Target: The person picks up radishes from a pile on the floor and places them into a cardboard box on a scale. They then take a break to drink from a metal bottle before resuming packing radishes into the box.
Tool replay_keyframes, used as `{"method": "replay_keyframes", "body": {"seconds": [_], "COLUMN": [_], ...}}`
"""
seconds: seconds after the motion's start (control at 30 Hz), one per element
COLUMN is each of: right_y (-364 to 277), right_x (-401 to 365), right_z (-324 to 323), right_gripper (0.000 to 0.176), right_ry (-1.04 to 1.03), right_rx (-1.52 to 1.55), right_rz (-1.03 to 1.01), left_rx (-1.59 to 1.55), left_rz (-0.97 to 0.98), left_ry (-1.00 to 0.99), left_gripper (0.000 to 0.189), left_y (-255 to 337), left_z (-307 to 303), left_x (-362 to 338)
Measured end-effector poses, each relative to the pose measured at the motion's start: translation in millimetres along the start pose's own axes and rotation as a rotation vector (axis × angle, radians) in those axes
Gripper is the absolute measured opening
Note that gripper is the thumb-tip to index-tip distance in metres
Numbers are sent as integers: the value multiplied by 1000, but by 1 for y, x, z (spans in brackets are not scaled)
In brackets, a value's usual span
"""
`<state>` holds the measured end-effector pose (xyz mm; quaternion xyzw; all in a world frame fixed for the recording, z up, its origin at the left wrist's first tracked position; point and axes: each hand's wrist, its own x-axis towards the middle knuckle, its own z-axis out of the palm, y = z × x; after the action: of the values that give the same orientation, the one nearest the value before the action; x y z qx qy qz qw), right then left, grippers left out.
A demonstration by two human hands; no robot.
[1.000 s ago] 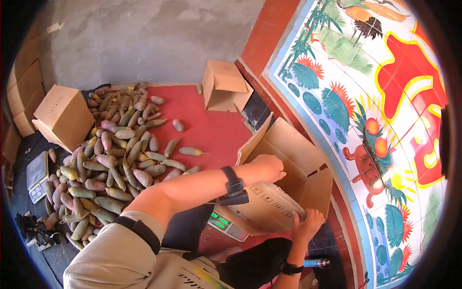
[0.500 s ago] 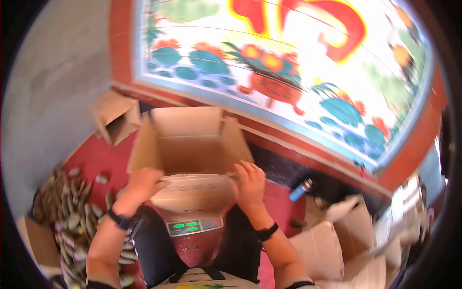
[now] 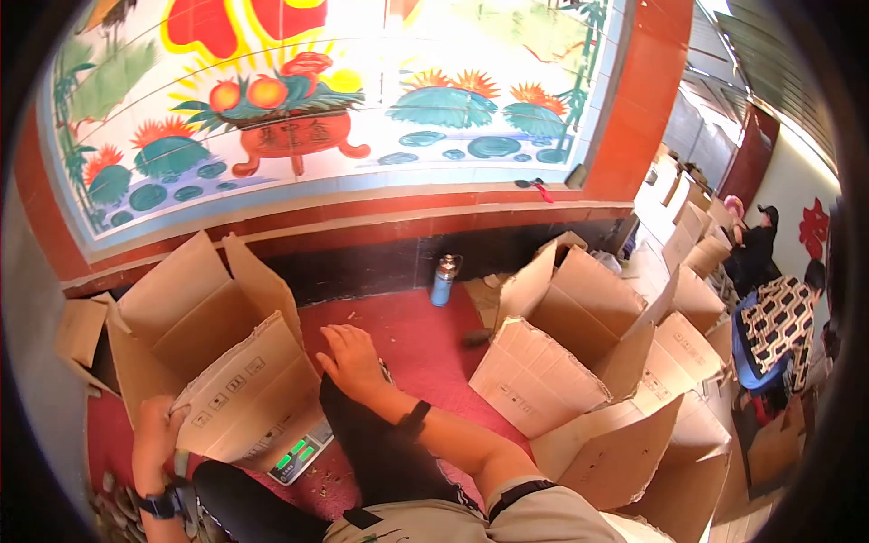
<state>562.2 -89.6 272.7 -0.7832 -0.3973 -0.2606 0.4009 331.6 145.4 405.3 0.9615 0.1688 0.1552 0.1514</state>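
Note:
An open cardboard box (image 3: 249, 385) with raised flaps stands in front of me at the left, its near flap toward me. My left hand (image 3: 158, 434) is closed on the near left edge of that box. My right hand (image 3: 353, 362) is off the box, above my right knee, with fingers apart and nothing in it. Under the near side of the box shows a scale (image 3: 303, 454) with green lit digits.
A blue flask (image 3: 443, 282) stands by the wall. Several open cardboard boxes (image 3: 543, 376) crowd the right. A smaller box (image 3: 81, 335) is at the far left. Long produce (image 3: 113, 507) lies at the lower left. Two people (image 3: 774, 326) are at the far right.
The view has turned right. My right hand has let go of the box and moved away to its right. My left hand is still on the box. More boxes and people show at the right.

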Motion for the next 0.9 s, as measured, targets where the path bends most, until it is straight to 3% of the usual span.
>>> {"method": "replay_keyframes", "body": {"seconds": [0.27, 0.4, 0.5, 0.57, 0.7, 0.77, 0.83, 0.9], "right_y": [4, 2, 1, 0, 0, -2, -3, -6], "right_x": [-1, 0, 2, 2, 2, 2, 4, 5], "right_z": [-1, 1, 4, 5, 10, 13, 11, 7], "right_gripper": [36, 34, 33, 33, 31, 32, 32, 31], "right_ry": [-45, -55, -57, -82, -108, -137, -155, -175], "right_rx": [-9, 7, 24, 15, 11, 14, -34, -65], "right_rz": [-14, -18, -43, -40, -44, -65, -67, -60], "left_rx": [-212, -93, -9, 44, -90, -278, -376, -204], "left_rz": [-70, -78, -52, 61, -114, -166, -408, -326], "left_ry": [57, 78, 221, 418, 582, 880, 1127, 1279], "left_gripper": [13, 11, 11, 23, 43, 56, 55, 52], "left_y": [-3, -8, -18, -9, -27, -40, -51, -78], "left_z": [7, 8, 12, 6, -2, -18, -59, -95], "left_x": [-12, -15, -25, -38, -78, -87, -103, -127]}}
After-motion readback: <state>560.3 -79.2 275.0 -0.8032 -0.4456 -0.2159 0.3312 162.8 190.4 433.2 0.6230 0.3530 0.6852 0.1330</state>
